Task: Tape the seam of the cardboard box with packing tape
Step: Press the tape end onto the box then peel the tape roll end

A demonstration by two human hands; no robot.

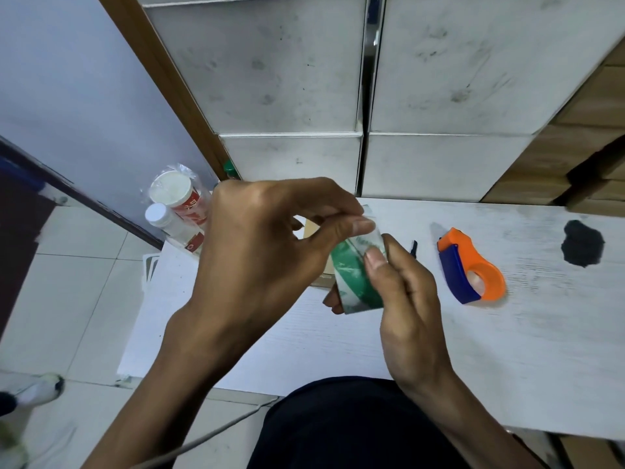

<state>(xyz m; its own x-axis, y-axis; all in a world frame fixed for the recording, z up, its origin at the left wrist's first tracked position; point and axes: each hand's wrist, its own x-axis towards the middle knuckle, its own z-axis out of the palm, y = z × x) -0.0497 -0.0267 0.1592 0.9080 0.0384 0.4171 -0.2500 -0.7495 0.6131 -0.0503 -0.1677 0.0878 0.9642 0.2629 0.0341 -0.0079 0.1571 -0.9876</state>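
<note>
The right hand (406,299) clamps the roll of green-printed packing tape (355,275) above the white table (338,350), thumb pressed on its face. The left hand (267,245) pinches what looks like the tape's loose end at the roll's top. Behind the hands, a sliver of cardboard box (313,231) shows. An orange and blue tape dispenser (470,269) lies to the right.

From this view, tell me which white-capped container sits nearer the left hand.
The bigger tub, right beside the left hand; the small bottle sits farther left.
</note>
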